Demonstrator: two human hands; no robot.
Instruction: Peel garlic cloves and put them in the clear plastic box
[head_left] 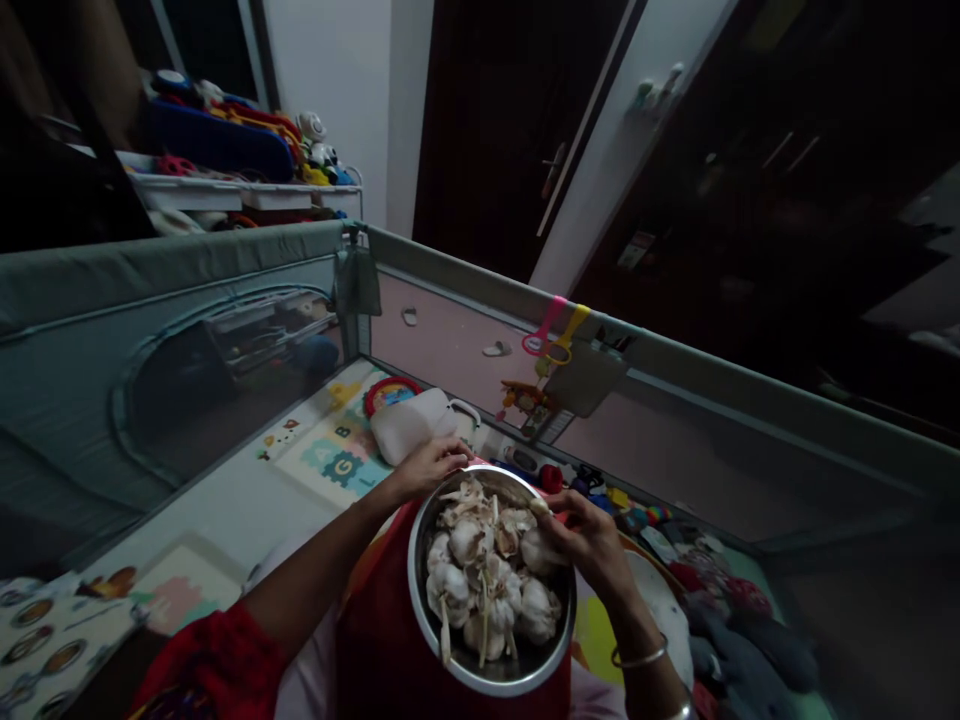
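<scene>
A round steel bowl [420, 610] rests in front of me on a red surface and holds several whole garlic bulbs [480, 585] with papery skins. My left hand [429, 465] curls over the bowl's far rim and grips it. My right hand [589, 540] is at the bowl's right edge, its fingers pinched on a piece of garlic [541, 508]. A metal bangle [637, 657] sits on my right wrist, and my left arm has a red sleeve [217, 660].
I sit inside a grey mesh playpen [187, 330] on an alphabet play mat [330, 455]. A white plastic jug [412, 422] lies just beyond the bowl. Small toys [600, 490] are scattered along the far wall. A shelf with toys [240, 150] stands outside, and a dark door [495, 130] behind.
</scene>
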